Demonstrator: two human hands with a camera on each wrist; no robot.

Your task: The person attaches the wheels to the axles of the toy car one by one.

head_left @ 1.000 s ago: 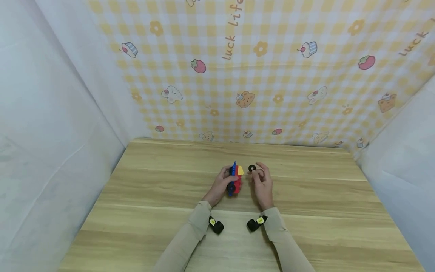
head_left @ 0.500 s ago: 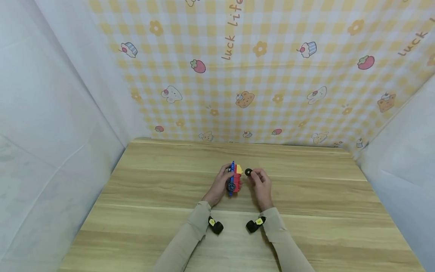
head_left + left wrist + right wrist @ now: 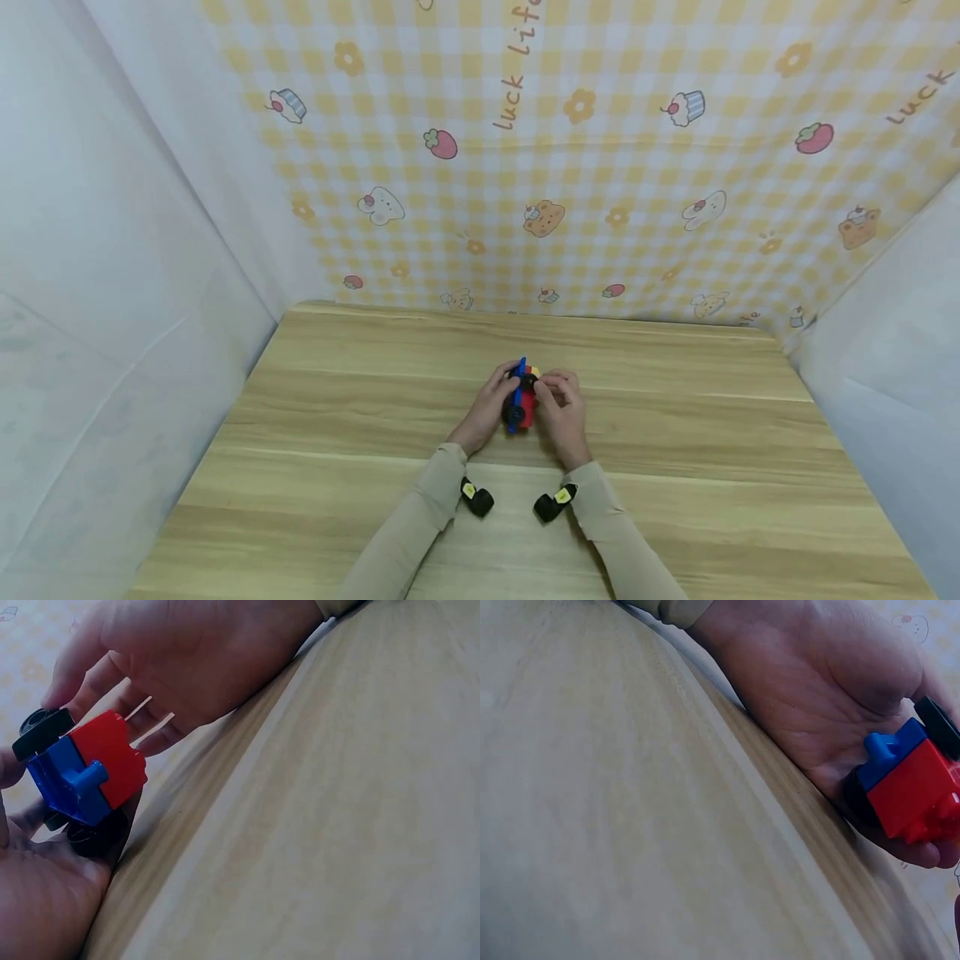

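A toy car with a blue base (image 3: pixel 75 780), a red block body (image 3: pixel 112 759) and a yellow piece (image 3: pixel 535 372) is held on its side, a little above the table. My left hand (image 3: pixel 480 410) grips it from the left, its palm under the lower black wheel (image 3: pixel 97 834). With my right hand (image 3: pixel 562 421) I pinch a black wheel (image 3: pixel 528 382) against the car's far upper side. Another wheel (image 3: pixel 515 415) sits on the upper near side. In the left wrist view, right-hand fingers hide the far end of the car.
A wood-grain table (image 3: pixel 337 400) spreads around both hands. Behind it hangs a yellow checked cloth (image 3: pixel 480 183), with white cloth (image 3: pixel 135 292) at the sides. Black wrist cameras (image 3: pixel 477 498) are strapped to both sleeves.
My right hand has moved left, bringing the loose black wheel from beside the car onto its upper side. The left hand keeps its grip, nearly in place.
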